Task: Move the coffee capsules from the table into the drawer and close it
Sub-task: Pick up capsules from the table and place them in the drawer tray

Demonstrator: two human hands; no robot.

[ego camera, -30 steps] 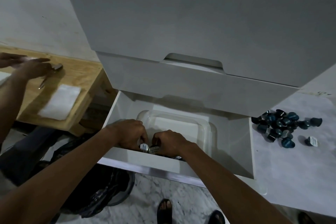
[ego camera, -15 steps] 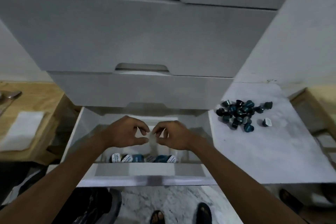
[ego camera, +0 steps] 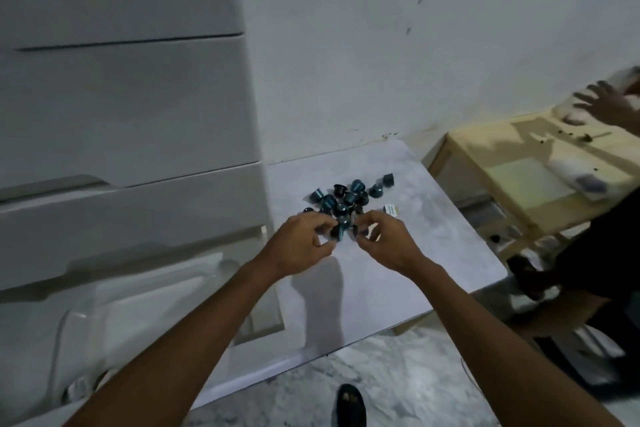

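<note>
— So where are the hands now?

— Both have left the drawer (ego camera: 145,308) and come across to the capsule pile (ego camera: 346,201), which sits toward the far edge of the worktop (ego camera: 433,253), near the edge that meets the drawer unit (ego camera: 121,97). A second ago they were down inside the drawer, letting a batch go.

— Are they holding anything?

— The left hand (ego camera: 298,246) has its grip pinched on a dark capsule at the near side of the pile. The right hand (ego camera: 384,243) is curled around the neighbouring ones; I cannot tell whether it has closed on any.

— And the drawer?

— Open, at the worktop's left edge, with a clear tray (ego camera: 86,329) inside.

— Meaning?

— One load looks delivered and another is starting. Plenty of capsules remain, plus one lying apart (ego camera: 391,210) toward the right edge, so closing is some trips off.
</note>
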